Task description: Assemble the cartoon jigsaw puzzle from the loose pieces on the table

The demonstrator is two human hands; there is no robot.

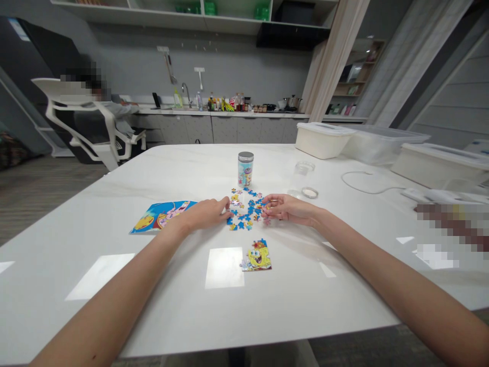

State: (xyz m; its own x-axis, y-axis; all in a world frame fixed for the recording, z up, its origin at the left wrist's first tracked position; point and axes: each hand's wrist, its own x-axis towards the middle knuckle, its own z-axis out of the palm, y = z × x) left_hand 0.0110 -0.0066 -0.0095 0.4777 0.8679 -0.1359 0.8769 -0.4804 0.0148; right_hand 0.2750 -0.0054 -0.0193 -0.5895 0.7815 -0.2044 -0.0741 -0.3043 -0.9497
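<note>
Loose jigsaw puzzle pieces (241,219), many of them blue, lie scattered between my hands. My left hand (210,213) rests at the left edge of the pile, finger and thumb apart beside the blue pieces. On the right side, my right hand (288,208) has its fingertips closed on a small pinkish puzzle piece (265,209). Closer to me is a joined puzzle section (259,256) with a yellow cartoon face. A colourful picture sheet (155,216) lies partly behind my left forearm. Behind the pile stands a printed jar (245,171) with a grey lid.
Right of the jar are a clear plastic container (301,176) and a round lid (309,192). Lidded white boxes (323,141) stand at the back right, with a white cable (369,191) in front. A person sits in a white-framed chair (89,127) at back left.
</note>
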